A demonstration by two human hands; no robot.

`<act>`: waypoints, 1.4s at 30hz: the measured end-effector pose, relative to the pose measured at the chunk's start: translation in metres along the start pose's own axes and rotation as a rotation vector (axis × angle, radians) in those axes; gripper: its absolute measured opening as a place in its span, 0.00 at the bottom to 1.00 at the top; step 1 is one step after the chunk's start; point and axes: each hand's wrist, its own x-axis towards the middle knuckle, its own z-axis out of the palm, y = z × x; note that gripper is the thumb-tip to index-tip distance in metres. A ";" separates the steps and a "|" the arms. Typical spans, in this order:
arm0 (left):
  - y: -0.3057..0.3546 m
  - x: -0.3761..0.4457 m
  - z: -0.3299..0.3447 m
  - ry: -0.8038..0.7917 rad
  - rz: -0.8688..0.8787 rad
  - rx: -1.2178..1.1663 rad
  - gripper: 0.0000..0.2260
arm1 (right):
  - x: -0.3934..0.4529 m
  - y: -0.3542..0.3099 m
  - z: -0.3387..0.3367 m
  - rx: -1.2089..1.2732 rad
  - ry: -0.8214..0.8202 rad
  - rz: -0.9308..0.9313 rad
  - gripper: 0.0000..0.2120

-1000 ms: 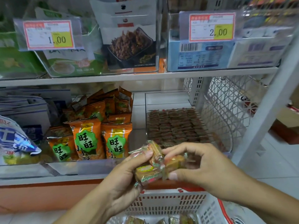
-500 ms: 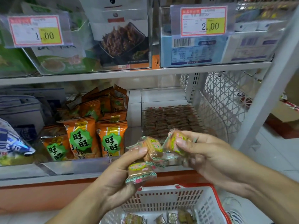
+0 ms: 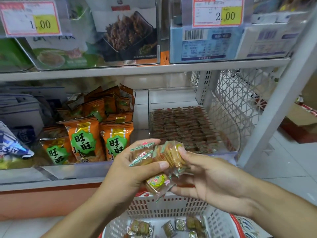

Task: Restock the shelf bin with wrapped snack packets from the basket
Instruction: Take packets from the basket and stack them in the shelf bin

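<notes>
Shop shelving is filling the view, with a clear bin [image 3: 192, 127] of flat dark packs lying open behind the hands. Left hand [image 3: 130, 170] is curling round a bunch of crinkly clear-wrapped packets [image 3: 154, 162], thumb pressing on top. Right hand [image 3: 207, 179] is pinching the same bunch from the side. More packets are lying below in the white slotted basket [image 3: 171, 206].
</notes>
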 end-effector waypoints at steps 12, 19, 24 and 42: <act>0.004 0.008 -0.002 0.091 -0.037 -0.194 0.31 | -0.008 -0.068 -0.036 -0.891 0.466 -0.526 0.21; -0.006 0.017 0.017 0.129 -0.064 -0.180 0.30 | 0.018 -0.102 -0.073 -1.899 0.647 -0.287 0.17; -0.005 0.024 0.026 0.129 -0.076 -0.180 0.30 | 0.037 -0.095 -0.072 -2.169 0.614 -0.057 0.16; -0.008 0.029 0.031 0.126 -0.141 -0.156 0.30 | 0.061 -0.092 -0.069 -2.253 0.549 0.131 0.13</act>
